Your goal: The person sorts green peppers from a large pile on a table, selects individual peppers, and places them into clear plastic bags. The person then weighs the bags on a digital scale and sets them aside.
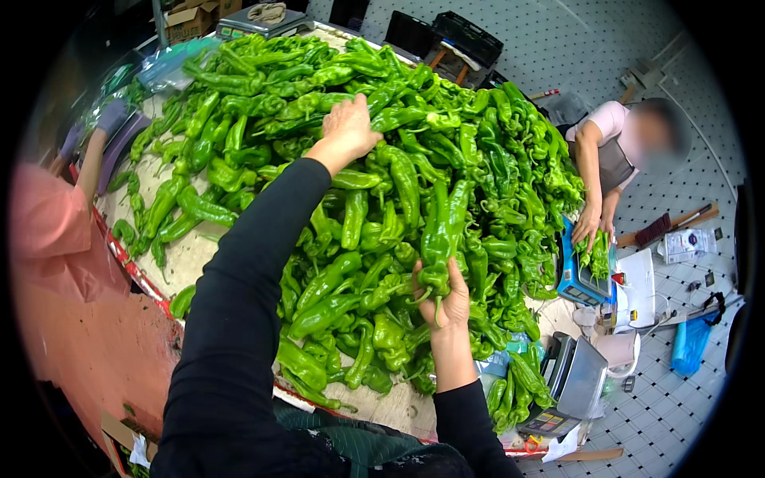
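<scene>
A big heap of long green peppers (351, 219) covers the table in front of me. My left hand (347, 131) reaches over the middle of the heap, its fingers curled down onto a green pepper; the fingertips are partly hidden. Closer to me, my right hand (445, 301) is palm up and closed round a small bunch of green peppers (442, 235). Their stems hang over the palm and their tips point away from me.
A co-worker (610, 147) at the right handles peppers on a blue scale (582, 275). Another person (64, 227) stands at the left. A grey scale (570, 382) is at the near right, beside bagged peppers (518, 390). Another scale (263, 22) sits at the far edge.
</scene>
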`<action>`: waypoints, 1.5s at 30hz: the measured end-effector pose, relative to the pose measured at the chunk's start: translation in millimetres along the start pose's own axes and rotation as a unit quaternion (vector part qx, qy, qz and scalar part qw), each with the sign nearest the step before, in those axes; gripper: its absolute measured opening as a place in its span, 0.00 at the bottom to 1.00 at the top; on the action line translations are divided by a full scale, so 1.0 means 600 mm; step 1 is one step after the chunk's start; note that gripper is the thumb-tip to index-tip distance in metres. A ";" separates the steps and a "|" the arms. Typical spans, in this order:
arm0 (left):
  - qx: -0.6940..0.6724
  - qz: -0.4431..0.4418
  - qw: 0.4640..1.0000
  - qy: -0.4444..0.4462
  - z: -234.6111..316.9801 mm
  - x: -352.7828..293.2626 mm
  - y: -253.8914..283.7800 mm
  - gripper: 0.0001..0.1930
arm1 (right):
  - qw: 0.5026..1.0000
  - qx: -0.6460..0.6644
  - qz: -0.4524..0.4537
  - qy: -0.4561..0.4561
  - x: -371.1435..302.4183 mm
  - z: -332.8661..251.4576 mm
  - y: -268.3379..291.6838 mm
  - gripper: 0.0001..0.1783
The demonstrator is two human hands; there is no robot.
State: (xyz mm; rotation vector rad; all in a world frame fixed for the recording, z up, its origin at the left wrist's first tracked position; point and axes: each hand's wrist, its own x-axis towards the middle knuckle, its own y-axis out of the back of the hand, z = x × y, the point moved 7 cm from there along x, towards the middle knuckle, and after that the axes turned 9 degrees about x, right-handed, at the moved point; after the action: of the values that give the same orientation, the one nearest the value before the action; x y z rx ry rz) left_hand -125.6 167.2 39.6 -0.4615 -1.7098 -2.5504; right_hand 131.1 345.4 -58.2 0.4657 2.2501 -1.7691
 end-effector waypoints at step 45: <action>-0.839 -0.256 0.459 0.140 -0.011 -0.242 -0.048 0.34 | 0.979 -0.193 -0.045 0.043 0.029 0.006 -0.027 0.25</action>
State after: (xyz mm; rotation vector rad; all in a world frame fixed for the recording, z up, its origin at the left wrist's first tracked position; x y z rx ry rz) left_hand 6.0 153.2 -26.8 0.6508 1.5108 -3.2539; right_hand 108.5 339.8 -51.3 0.3696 2.6299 -1.3196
